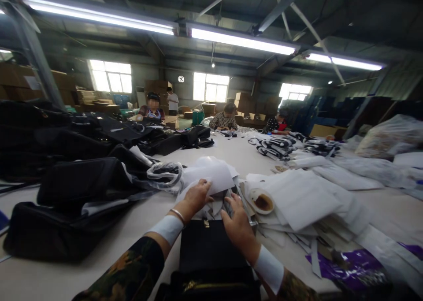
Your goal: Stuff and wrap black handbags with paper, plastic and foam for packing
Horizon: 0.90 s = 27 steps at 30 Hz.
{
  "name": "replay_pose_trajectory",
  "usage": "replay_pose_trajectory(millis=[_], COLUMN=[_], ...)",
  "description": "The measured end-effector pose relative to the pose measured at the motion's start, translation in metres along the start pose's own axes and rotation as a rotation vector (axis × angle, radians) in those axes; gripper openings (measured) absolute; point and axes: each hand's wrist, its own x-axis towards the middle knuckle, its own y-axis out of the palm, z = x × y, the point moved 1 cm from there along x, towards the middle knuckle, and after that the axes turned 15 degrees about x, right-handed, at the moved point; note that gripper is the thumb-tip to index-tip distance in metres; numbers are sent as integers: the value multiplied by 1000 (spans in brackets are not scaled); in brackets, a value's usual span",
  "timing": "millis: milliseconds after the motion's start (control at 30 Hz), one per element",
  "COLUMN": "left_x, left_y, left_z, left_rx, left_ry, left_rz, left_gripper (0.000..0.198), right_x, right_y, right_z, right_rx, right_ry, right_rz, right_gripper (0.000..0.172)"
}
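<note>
My left hand (195,198) reaches over a heap of white sheets, its fingertips on a white sheet (216,175) and its thumb apart from the fingers. My right hand (239,224) is open, fingers spread, at the far right edge of a black bag (208,246). That bag lies in front of me between my forearms, with a small gold-coloured metal piece at its far edge and a gold-coloured zip nearer me. Loose white strips and scraps lie between my hands, beyond the bag. A bundle of clear plastic-wrapped loops (165,174) lies left of the sheets.
Black bags (79,186) pile up on the left. A bowl with brown residue (261,201) stands beside stacked white sheets (304,199). A purple bag (353,268) lies at the near right, with black-and-white straps (274,146) farther off. Several people are beyond the table.
</note>
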Motion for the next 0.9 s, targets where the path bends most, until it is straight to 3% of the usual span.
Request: replay_pose_trajectory(millis=[167, 233, 300, 400, 500, 667, 767, 900], left_x=[-13, -19, -25, -36, -49, -76, -93, -107], left_y=[-35, -58, -82, -107, -111, -109, -128, -159], left_z=[4, 3, -1, -12, -20, -20, -21, -30], left_rx=[-241, -472, -771, -1302, -1633, -1803, -1876, -1925], left_ry=[-60, -155, -278, -426, -533, -636, -600, -528], left_rz=[-226, -326, -353, -340, -311, -167, -58, 72], left_gripper=[54, 49, 50, 59, 63, 41, 30, 33], right_x=[-8, -5, 0, 3, -5, -20, -18, -10], right_y=[-12, -16, -20, -22, -21, -27, -34, -37], right_z=[22, 29, 35, 40, 47, 48, 40, 41], right_rx=[134, 191, 271, 544, 860, 867, 832, 752], right_ry=[2, 7, 55, 254, 451, 589, 604, 528], right_rz=[1, 0, 18, 115, 239, 254, 237, 267], right_gripper=[38, 44, 59, 84, 87, 74, 77, 82])
